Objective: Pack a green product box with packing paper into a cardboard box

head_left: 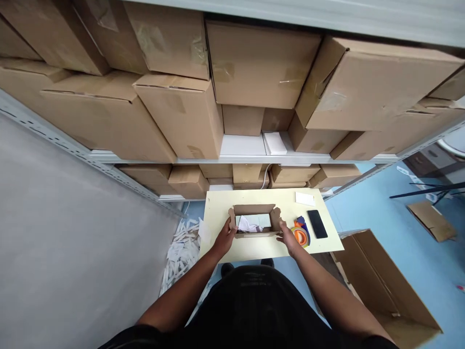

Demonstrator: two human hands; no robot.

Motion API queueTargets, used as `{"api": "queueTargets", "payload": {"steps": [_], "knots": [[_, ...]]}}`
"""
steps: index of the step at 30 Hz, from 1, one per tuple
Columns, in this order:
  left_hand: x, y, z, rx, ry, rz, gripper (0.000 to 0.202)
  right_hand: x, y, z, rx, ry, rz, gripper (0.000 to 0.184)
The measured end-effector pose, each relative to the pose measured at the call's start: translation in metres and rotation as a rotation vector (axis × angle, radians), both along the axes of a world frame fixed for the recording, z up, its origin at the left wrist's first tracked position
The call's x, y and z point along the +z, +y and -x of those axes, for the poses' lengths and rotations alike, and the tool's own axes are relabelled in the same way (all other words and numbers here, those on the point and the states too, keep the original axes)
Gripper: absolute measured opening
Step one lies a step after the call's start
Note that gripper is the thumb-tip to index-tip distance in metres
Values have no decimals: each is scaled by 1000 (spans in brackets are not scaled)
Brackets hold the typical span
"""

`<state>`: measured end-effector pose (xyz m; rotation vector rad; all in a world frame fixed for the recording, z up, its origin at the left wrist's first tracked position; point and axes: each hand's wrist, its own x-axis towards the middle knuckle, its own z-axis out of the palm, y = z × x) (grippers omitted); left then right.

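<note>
Both hands clamp the small open cardboard box (254, 220) from opposite ends: the left hand (225, 237) wraps its left wall and flap, the right hand (287, 238) its right wall, each grip closed on the card. Between the two grips the box sits on the pale yellow surface (225, 203), flaps up, with white crumpled paper (249, 224) inside. It looks light and thin-walled, likely to flex if squeezed, so the short end walls near the base seem the firmest hold. Just right of the right grip lies an orange tape dispenser (301, 234), then a black phone (317, 224); a white card (304, 198) lies farther out. Beyond the grips stand shelves (240, 158) stacked with cardboard cartons (261, 68). White scraps (181, 249) litter the floor left of the left grip.
</note>
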<state>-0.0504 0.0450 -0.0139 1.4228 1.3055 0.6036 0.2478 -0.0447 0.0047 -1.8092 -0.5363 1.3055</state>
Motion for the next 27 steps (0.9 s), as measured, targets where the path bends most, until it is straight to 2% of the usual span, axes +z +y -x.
{"api": "queueTargets", "payload": {"steps": [3,8,12,17,22,27], "knots": [[6,-15,3,50,-41,39,72,2,-11,-7,83,-99,-135,65],[24,-32,-1,143,-49,-20,68,11,-24,-31,296,-287,-331,61],[38,-32,-16,113,-42,-108,69,13,-20,-42,456,-376,-418,66],[40,-29,-25,-12,84,-257,68,8,-6,-34,612,-516,-468,71],[38,-29,-17,-143,234,-331,53,-1,3,-19,604,-639,-478,55],[48,-18,-6,-196,193,-271,46,-5,7,-19,604,-628,-485,44]]}}
